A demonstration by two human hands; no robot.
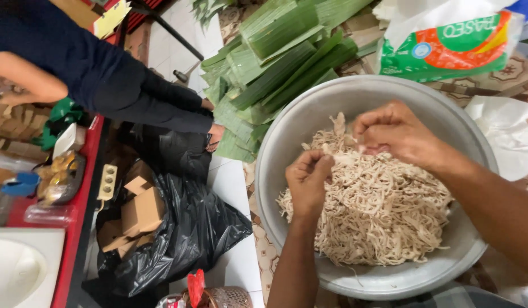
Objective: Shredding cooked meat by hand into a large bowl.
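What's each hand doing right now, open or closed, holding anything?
Left hand: closed, fingers pinching a strand of shredded meat over the metal bowl.
Right hand: closed, pinching a piece of the same meat.

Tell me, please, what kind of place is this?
Probably a home floor used for preparing food. A wide metal bowl of shredded meat rests on a patterned mat beside stacked banana leaves, with white floor tiles and a black rubbish bag nearby.

tissue pack (pixel 446 48) | top right | green, orange, white | soft plastic
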